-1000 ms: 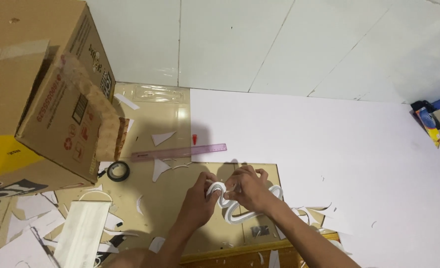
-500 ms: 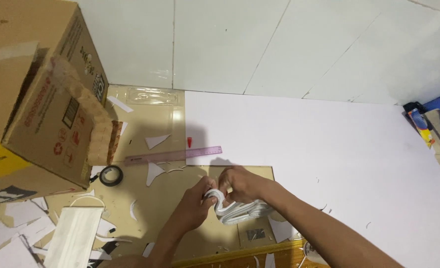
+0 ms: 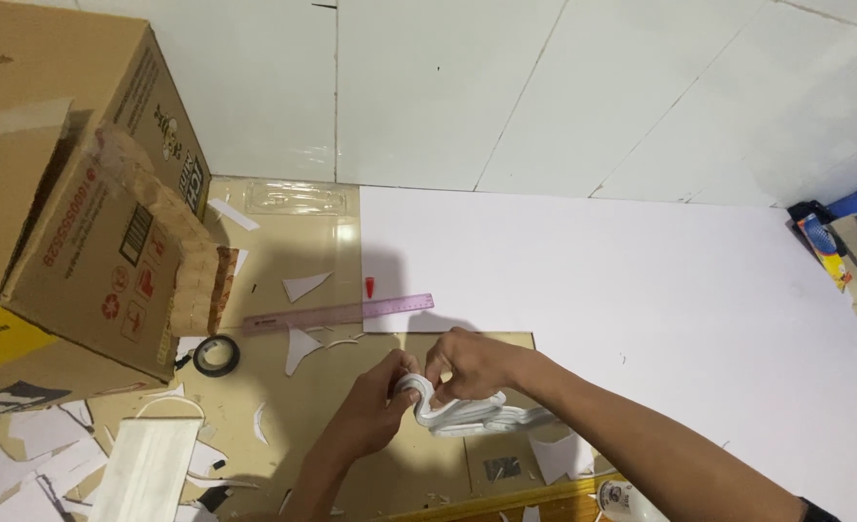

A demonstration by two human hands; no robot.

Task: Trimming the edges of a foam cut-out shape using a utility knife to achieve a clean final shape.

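Both my hands meet over a flat sheet of brown cardboard (image 3: 332,251) on the floor. My left hand (image 3: 375,406) and my right hand (image 3: 472,365) pinch the curled end of a bundle of white strips (image 3: 467,414), which trails off to the right under my right forearm. The strips bend into a loop between my fingertips. A translucent pink ruler (image 3: 351,313) lies just beyond my hands, with a small red cap (image 3: 369,286) above it.
A large open cardboard box (image 3: 71,193) stands at the left. A roll of black tape (image 3: 216,355), a face mask (image 3: 143,469) and several white paper offcuts lie around it. A big white sheet (image 3: 622,280) covers the floor at right; coloured items (image 3: 854,242) sit at the far right.
My hands have drawn closer together on the white strips, whose open loops now lie gathered into a flatter bundle. The view has shifted slightly.
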